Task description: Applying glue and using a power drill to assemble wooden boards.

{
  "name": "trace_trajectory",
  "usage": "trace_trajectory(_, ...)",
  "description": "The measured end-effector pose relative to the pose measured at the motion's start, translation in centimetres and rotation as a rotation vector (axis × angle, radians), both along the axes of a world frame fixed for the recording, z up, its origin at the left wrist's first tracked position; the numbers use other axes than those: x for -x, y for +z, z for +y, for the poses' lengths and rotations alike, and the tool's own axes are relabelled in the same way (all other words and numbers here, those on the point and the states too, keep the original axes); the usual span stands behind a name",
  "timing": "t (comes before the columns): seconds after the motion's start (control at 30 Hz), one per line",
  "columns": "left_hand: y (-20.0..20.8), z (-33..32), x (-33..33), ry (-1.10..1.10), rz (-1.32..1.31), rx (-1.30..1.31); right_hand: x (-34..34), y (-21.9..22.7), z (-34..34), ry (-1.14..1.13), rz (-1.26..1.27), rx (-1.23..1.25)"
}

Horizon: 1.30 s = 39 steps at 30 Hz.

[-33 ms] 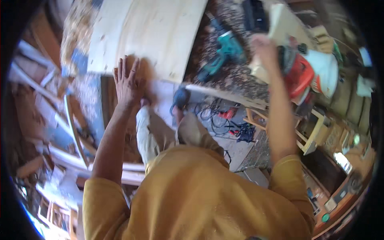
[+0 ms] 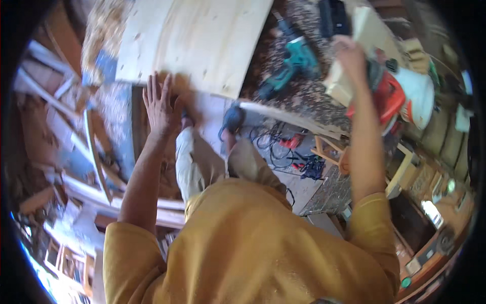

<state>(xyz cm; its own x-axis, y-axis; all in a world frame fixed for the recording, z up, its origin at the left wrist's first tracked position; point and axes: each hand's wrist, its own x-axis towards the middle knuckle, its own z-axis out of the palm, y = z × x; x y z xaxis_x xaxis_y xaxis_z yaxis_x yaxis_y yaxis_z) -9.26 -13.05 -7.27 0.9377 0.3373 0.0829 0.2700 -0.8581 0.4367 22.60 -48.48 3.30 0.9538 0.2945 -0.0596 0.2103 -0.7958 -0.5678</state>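
A pale plywood board (image 2: 202, 45) lies across the bench at the top of the view. My left hand (image 2: 161, 111) rests at the board's near edge, its fingers stretched out and the thumb apart. Over the right part of the bench is my right hand (image 2: 350, 57), beside a pale wood block (image 2: 338, 87). Motion smears its fingers, so what it holds, if anything, cannot be made out. Between the board and my right hand lies a teal and black power drill (image 2: 299, 54) with its bit pointing away, among wood shavings.
A black item (image 2: 332, 19) lies at the far right of the bench. A red tool (image 2: 391, 96) and a white bucket (image 2: 419, 95) stand right of my forearm. Black cables (image 2: 271, 142) lie on the floor past my legs. Wood strips (image 2: 93, 152) lean at the left.
The view has shifted slightly, so the board and drill appear a little higher and further right. My left thumb now shows apart from the fingers. My right hand appears further right, still blurred.
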Motion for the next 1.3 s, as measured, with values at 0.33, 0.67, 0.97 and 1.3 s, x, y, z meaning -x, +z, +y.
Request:
trace_trajectory(0.33,-5.9,-5.6,34.4,0.667,0.699,0.545,-15.7,-5.9,0.8,0.485,-0.024,0.677)
trace_trajectory(0.67,-5.6,-11.0,34.6,0.943,0.435,0.954,-14.2,-5.4,2.4,0.416,-0.098,0.881)
trace_trajectory(0.97,-4.2,-8.9,30.8,0.906,0.42,0.987,-13.2,-4.8,2.3,0.372,-0.071,0.91)
trace_trajectory(1.3,-6.7,-7.8,35.9,0.851,0.405,1.071,-13.3,-3.6,2.9,0.271,-0.01,0.737)
